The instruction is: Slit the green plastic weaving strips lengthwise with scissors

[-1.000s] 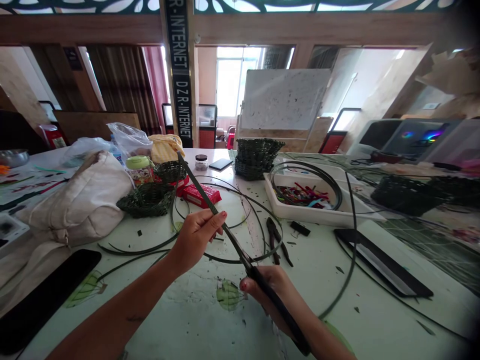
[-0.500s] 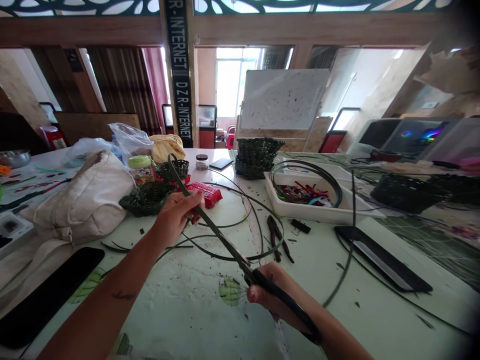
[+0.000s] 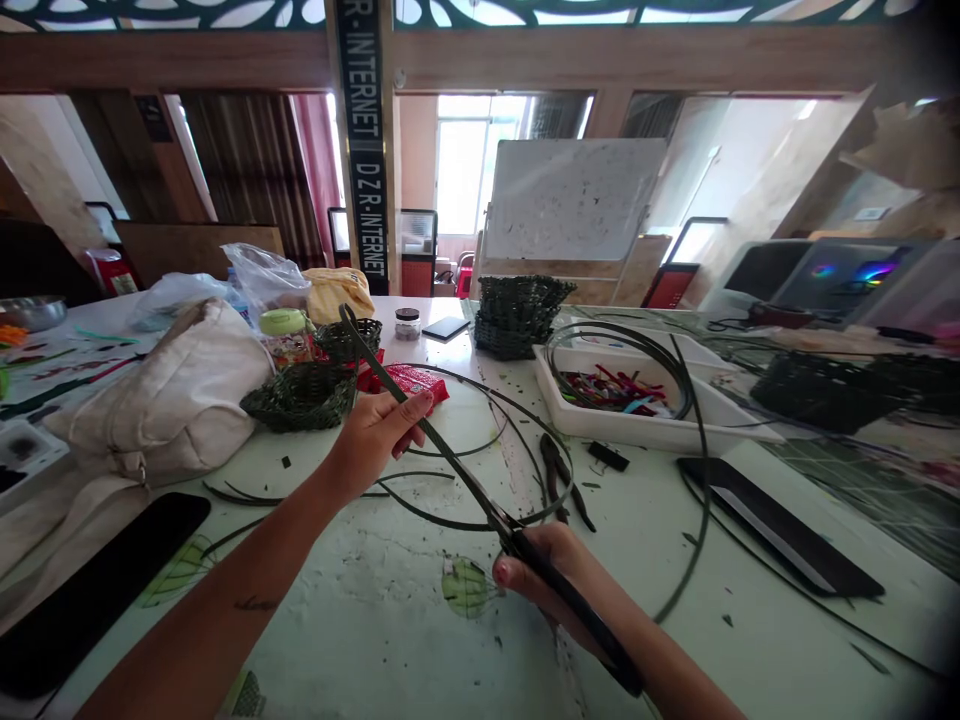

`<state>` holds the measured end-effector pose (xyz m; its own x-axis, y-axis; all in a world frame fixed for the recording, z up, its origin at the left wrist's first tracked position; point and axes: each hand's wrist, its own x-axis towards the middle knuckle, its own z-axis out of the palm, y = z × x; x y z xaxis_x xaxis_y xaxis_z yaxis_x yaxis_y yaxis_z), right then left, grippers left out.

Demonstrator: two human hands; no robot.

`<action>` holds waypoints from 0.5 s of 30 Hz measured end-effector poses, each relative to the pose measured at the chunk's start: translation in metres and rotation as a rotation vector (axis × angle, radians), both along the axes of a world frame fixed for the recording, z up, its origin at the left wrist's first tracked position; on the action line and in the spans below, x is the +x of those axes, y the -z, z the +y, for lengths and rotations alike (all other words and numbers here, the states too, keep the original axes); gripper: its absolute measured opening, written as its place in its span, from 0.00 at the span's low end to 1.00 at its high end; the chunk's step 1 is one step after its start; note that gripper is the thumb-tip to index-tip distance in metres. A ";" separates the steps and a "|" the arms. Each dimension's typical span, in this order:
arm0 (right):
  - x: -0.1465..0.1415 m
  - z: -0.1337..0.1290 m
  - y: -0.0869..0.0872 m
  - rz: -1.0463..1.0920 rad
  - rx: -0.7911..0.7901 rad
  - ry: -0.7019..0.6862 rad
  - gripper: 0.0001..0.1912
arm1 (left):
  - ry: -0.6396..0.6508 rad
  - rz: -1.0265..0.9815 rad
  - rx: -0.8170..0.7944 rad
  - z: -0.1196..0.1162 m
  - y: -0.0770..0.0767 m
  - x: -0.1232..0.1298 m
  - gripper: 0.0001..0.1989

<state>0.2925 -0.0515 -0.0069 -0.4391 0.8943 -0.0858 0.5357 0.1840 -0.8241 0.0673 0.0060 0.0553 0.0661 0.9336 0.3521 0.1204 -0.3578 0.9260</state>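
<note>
Gripping tight, the left hand closes around a long, flat dark-green strip, while the right hand clasps black-handled scissors at the strip's lower end, above a pale green worktop. Dark metal pliers lie just beyond, near a white rectangular tray and a woven dark-green basket

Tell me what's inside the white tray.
The white tray holds a heap of short coloured strips with a dark coil of strip around them. The tray's floor under the heap is covered, and anything beneath the strips can't be seen.
</note>
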 end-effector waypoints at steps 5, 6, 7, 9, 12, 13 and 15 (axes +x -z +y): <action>0.000 -0.001 -0.003 -0.091 0.081 0.005 0.31 | 0.024 0.050 0.009 -0.008 0.004 0.007 0.24; 0.000 -0.002 -0.004 -0.092 0.090 0.003 0.30 | 0.023 0.056 0.015 -0.010 0.004 0.008 0.24; 0.000 -0.002 -0.004 -0.093 0.102 0.003 0.30 | 0.021 0.061 0.019 -0.012 0.004 0.009 0.24; 0.000 -0.002 -0.004 -0.100 0.127 0.000 0.29 | 0.015 0.063 0.027 -0.015 0.003 0.011 0.24; 0.000 -0.003 -0.006 -0.111 0.148 -0.004 0.28 | 0.015 0.064 0.026 -0.018 0.001 0.013 0.24; 0.000 -0.004 -0.006 -0.114 0.145 -0.001 0.28 | 0.014 0.063 0.023 -0.018 0.001 0.014 0.24; -0.001 -0.006 -0.006 -0.115 0.132 0.010 0.28 | 0.008 0.061 0.018 -0.018 0.000 0.014 0.24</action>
